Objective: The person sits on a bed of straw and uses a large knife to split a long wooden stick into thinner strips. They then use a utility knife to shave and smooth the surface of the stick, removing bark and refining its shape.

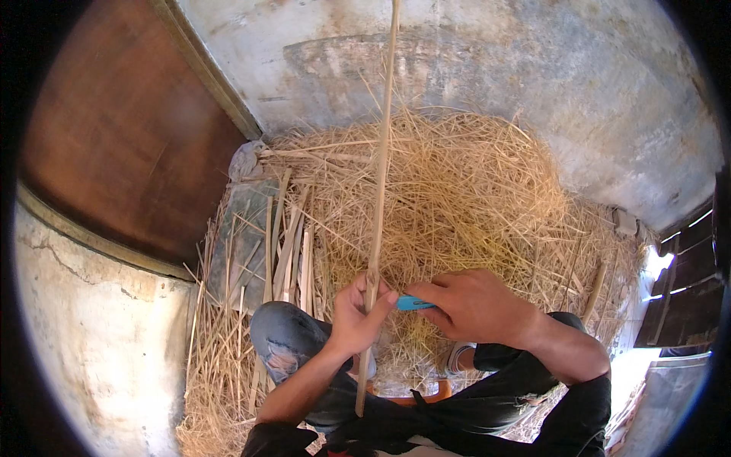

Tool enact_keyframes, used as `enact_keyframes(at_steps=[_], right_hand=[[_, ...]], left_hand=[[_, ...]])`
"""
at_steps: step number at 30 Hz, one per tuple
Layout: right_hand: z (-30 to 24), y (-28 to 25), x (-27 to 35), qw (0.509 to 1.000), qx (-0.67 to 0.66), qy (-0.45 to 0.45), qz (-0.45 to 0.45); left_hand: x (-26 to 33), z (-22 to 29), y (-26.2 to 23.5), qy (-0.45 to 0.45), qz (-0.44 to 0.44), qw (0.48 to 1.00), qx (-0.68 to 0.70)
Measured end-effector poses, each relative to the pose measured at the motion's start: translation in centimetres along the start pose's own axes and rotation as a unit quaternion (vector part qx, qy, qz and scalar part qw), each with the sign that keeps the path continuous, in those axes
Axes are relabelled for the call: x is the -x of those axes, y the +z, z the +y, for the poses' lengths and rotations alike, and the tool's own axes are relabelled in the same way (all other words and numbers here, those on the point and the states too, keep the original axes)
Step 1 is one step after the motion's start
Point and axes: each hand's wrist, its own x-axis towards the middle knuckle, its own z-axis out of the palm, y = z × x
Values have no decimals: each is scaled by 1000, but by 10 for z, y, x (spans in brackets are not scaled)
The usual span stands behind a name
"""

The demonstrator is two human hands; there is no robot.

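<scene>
The left hand (358, 316) grips a long, thin, tan stick (381, 167) reaching the view's top edge; the right hand (478, 306) grips a blue tool (413, 303). Straw (472, 183) meets the gray wall (487, 61).

Daylight spreads softly over the straw (457, 198), with mild shadows among the stalks. At right, gaps between the dark slats (681, 312) burn out to white, and detail in the slats is hard to make out. Glare bleaches the low left wall (114, 365); the brown door (122, 122) is dimmer, with a faint sheen. The strip (380, 175) looks reasonably sharp. Fisheye distortion bows the door frame (208, 68), and the corners fall to black with bluish fringing.
</scene>
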Motion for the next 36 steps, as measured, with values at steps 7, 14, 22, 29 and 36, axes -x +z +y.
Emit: enact_keyframes(at_steps=[7,14,22,29,36], right_hand=[[7,-10,4,997,-21,37,63],[5,-11,3,997,-12,27,68],[-2,-2,-4,999,-32,16,39],[5,-5,2,998,-18,29,57],[8,-5,3,997,-19,39,65]], left_hand=[[7,-2,-3,41,-23,995,-86],[10,3,-8,24,-63,995,-78],[5,8,0,23,-65,996,-54],[11,1,-13,40,-78,990,-112],[14,1,-13,25,-78,994,-74]])
